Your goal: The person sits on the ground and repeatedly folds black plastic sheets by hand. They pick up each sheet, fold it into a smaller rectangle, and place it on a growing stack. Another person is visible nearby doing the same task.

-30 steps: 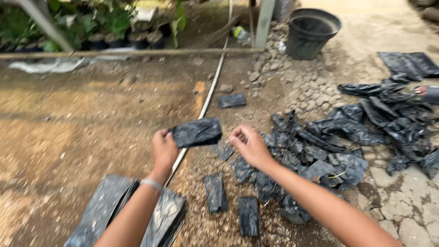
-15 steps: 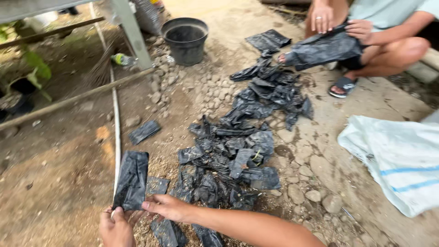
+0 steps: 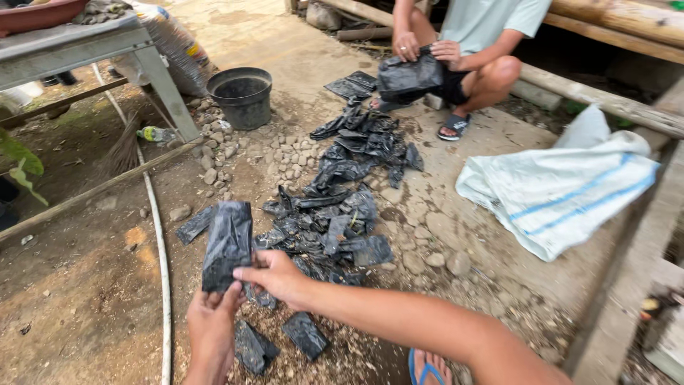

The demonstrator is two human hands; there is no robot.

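The left hand (image 3: 212, 322) came up from the bottom edge and pinched the lower end of a flat black plastic bag (image 3: 228, 244), its fingers closed on the bag's bottom edge. The right hand (image 3: 274, 276) reached across from the right and gripped the same lower edge, thumb on top and fingers curled underneath, so both hands held the bag just above the dirt. The bag stood roughly upright in the view, its upper end pointing away from the person.

Directly below the hands lay two small folded black bags (image 3: 281, 341) on the gravel. Just to the right of the held bag spread a loose heap of crumpled black bags (image 3: 340, 207), running away toward a seated person (image 3: 476, 43) who held another black bag (image 3: 410, 75) in both hands. A neater stack of flat bags (image 3: 353, 84) lay near that person's foot. A black bucket (image 3: 242, 96) stood beyond the heap, beside the leg of a grey metal table (image 3: 107, 43). A white hose (image 3: 158, 246) ran along the ground at the left of the hands. A white woven sack (image 3: 563, 189) with blue stripes lay well off to the right. A blue sandal (image 3: 427, 369) showed at the bottom edge.
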